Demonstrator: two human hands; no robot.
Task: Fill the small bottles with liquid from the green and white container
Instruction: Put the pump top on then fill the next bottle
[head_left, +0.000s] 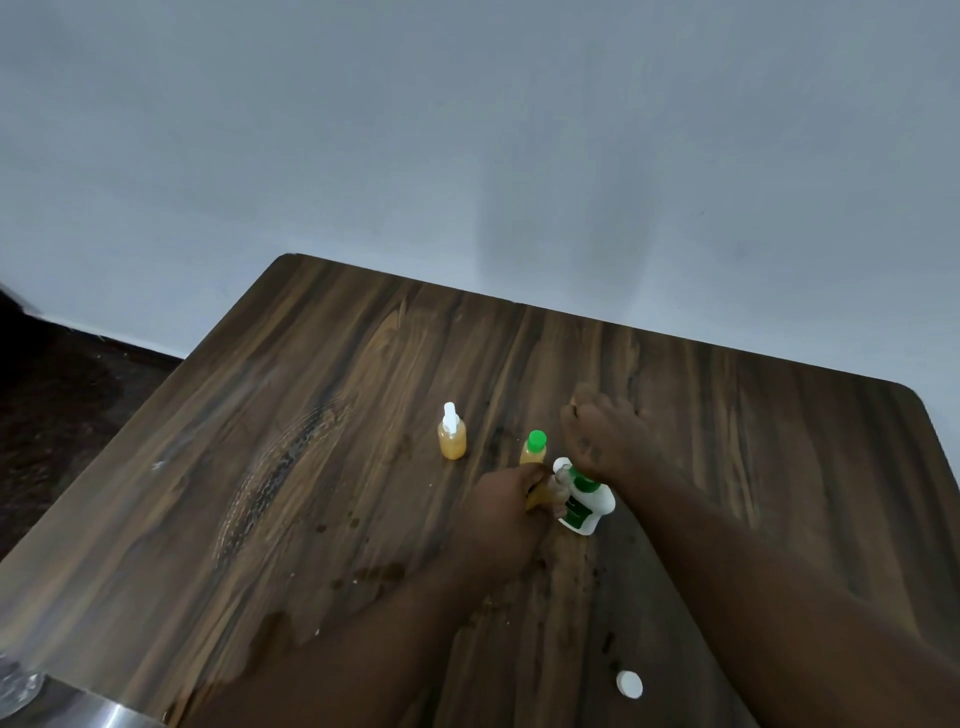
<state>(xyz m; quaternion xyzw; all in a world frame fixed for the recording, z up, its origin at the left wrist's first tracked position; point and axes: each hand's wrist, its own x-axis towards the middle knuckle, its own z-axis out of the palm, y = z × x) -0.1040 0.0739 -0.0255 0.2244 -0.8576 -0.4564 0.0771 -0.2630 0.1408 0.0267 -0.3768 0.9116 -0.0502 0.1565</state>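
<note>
Where the table (270, 467) comes nearest me, a loose white cap (629, 684) lies by the near edge, toward the right. Something shiny and metal (31, 696) pokes in at the near left corner; I cannot make out what it is. Dark drips and smears mark the wood between that edge and the middle.

Further in, about mid-table, the left hand (506, 514) has its fingers wrapped round an uncapped small bottle (551, 488) that shows amber liquid. Right against it, on the right, the green and white container (584, 506) leans its green neck and flipped white lid toward the bottle's mouth. The right forearm passes over the container. The right hand (602, 436) sits just beyond it, knuckles up and fingers curled under; I cannot tell whether they hold anything.

Just past the left hand stands a green-capped bottle (535, 447). Further left is a spray-top bottle (452, 434). Both are closed, amber and upright, well short of the far edge and the pale wall (467, 130).

To my eye those two are finished and the third is the one in hand. Next, the right hand needs a sure hold on the container, with its spout brought squarely over that narrow mouth while the left keeps the bottle steady. Given the spills already on the wood, a slow tilt seems wise.
</note>
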